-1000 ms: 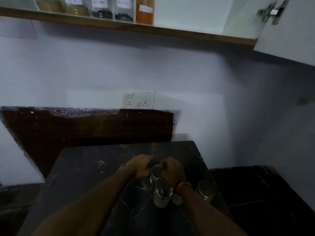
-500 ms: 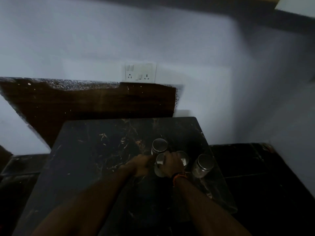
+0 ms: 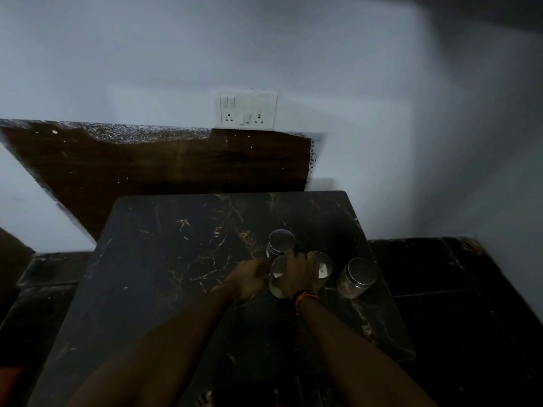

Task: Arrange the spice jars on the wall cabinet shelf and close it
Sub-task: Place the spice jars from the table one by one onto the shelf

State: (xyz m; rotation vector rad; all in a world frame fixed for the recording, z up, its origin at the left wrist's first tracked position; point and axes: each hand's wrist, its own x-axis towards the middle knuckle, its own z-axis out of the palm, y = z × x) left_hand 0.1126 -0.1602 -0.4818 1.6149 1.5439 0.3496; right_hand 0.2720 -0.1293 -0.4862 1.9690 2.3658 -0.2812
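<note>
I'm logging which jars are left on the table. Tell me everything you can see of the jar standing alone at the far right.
The far-right jar is a small clear glass cylinder with a flat, shiny metal-looking lid, closed. A pale brownish filling shows low inside. It stands upright on the dark marble-patterned table near its right edge, apart from the other jars; neither hand touches it. No label can be made out.

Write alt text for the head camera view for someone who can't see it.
Both hands close on one glass spice jar on a dark marble table: the right hand grips it from above, the left hand touches its side. Three more jars stand close by, against a white wall with a switch panel.
</note>
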